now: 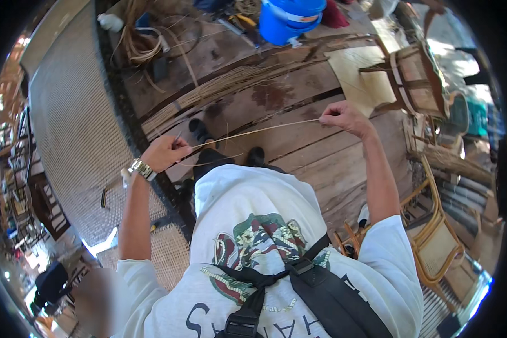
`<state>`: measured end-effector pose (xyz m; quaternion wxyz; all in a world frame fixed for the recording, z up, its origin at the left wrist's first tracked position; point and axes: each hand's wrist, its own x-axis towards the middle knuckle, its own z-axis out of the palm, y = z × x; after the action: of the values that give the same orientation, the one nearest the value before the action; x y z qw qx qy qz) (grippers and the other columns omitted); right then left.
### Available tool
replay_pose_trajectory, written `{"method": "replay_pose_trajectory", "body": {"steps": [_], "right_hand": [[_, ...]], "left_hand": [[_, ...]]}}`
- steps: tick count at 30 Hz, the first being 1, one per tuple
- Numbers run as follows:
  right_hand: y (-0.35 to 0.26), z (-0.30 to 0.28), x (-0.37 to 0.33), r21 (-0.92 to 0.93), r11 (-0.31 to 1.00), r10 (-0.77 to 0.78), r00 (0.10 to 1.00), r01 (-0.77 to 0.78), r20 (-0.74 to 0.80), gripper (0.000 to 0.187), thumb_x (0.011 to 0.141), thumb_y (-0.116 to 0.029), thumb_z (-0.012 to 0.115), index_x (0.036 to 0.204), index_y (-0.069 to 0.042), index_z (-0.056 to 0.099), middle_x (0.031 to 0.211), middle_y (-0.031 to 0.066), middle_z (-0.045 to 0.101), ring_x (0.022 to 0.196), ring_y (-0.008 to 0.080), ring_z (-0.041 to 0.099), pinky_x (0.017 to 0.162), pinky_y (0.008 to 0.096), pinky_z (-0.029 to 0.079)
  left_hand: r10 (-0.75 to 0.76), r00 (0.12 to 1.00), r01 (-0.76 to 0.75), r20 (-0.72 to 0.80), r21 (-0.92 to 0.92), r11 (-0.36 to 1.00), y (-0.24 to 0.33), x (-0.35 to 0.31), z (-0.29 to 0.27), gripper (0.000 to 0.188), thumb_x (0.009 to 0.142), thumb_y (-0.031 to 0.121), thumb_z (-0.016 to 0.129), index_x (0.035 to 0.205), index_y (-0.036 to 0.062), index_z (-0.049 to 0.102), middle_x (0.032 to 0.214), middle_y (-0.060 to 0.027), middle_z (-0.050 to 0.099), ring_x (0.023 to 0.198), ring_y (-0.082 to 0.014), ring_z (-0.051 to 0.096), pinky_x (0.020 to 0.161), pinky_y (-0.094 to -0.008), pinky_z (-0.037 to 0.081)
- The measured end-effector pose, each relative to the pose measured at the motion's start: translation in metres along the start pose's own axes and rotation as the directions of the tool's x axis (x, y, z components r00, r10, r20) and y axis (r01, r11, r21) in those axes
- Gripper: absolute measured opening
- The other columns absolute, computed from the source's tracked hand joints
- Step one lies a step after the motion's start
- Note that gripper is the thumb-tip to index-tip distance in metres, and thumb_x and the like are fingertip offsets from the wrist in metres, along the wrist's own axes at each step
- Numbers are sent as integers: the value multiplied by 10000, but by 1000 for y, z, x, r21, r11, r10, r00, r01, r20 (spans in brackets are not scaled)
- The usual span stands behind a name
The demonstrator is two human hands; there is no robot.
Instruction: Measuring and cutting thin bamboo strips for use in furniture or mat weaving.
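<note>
A thin, pale cane strip [253, 133] stretches between my two hands, above the plank floor. Its left end is pinched in the fingers of my left hand [164, 153], which wears a metal watch [143, 168] at the wrist. A small thin tip juts up from this hand; I cannot tell what it belongs to. Raised farther out on the right, my right hand [346, 118] grips the strip's other end between thumb and fingers. Loose thin fibres curl near the left hand, over my dark trousers.
A dark-edged woven cane panel [73, 101] lies on the left, with a small dark tool [103, 198] on it. Ahead are coiled cane strips [138, 45], a long strip bundle [225, 81] and a blue bucket [281, 28]. Wooden chair frames [414, 73] and a rattan chair [439, 248] stand right.
</note>
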<state>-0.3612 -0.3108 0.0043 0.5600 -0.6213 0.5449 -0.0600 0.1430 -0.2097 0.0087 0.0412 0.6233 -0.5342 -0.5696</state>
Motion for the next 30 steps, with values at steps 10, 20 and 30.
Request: {"method": "replay_pose_trajectory", "body": {"steps": [10,20,30], "right_hand": [[158,2,-82,-242,937,138,902,-253,-408,214,855,-228,685,821,-21,645,681,78,621,645,177,573,625,332,454],[-2,123,48,102,969,-175,912,227,-372,496,950,-416,590,1254,-25,609,1233,185,639,1141,308,611,970,396,479],[-174,111,7,524,844,-22,983,116,-183,262,1016,-293,560,1021,-39,623,824,4,626,709,69,555,633,248,465]], "left_hand": [[-110,992,80,57,392,917,22,-21,-169,298,839,358,747,886,64,738,671,34,612,549,-67,512,515,-256,400],[184,973,-224,141,366,903,138,44,-84,256,848,262,748,966,35,745,766,-38,695,666,-106,605,627,-283,497],[371,881,-398,293,34,917,139,141,-68,200,872,206,747,950,22,739,823,-37,724,747,-85,626,687,-270,508]]}}
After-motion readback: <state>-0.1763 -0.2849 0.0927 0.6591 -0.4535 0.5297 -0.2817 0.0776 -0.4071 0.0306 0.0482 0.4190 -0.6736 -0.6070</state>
